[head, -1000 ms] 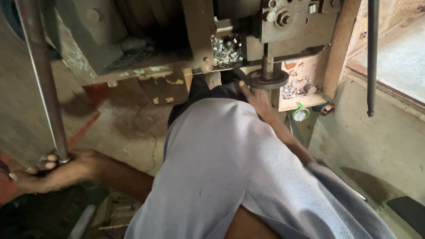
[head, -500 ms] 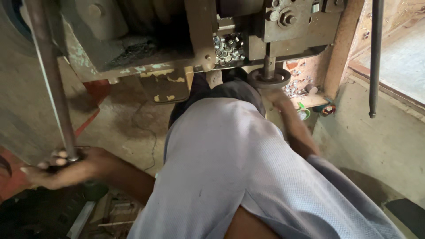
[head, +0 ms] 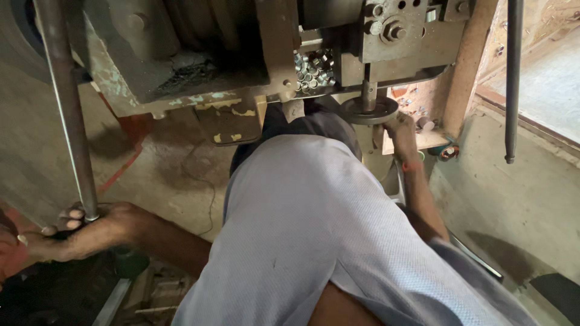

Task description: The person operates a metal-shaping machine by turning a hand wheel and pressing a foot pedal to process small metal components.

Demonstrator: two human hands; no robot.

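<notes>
The left hand (head: 78,229) is being kept closed around the lower end of a long steel lever rod (head: 66,115), which is being held upright, well to the left of the press machine (head: 272,54). The right hand (head: 402,130) is being held at the round metal die disc (head: 368,110) under the machine's right side, fingers touching its rim; its grip cannot be told. Small metal sleeves (head: 314,69) are lying piled in the machine's opening, just left of the disc.
</notes>
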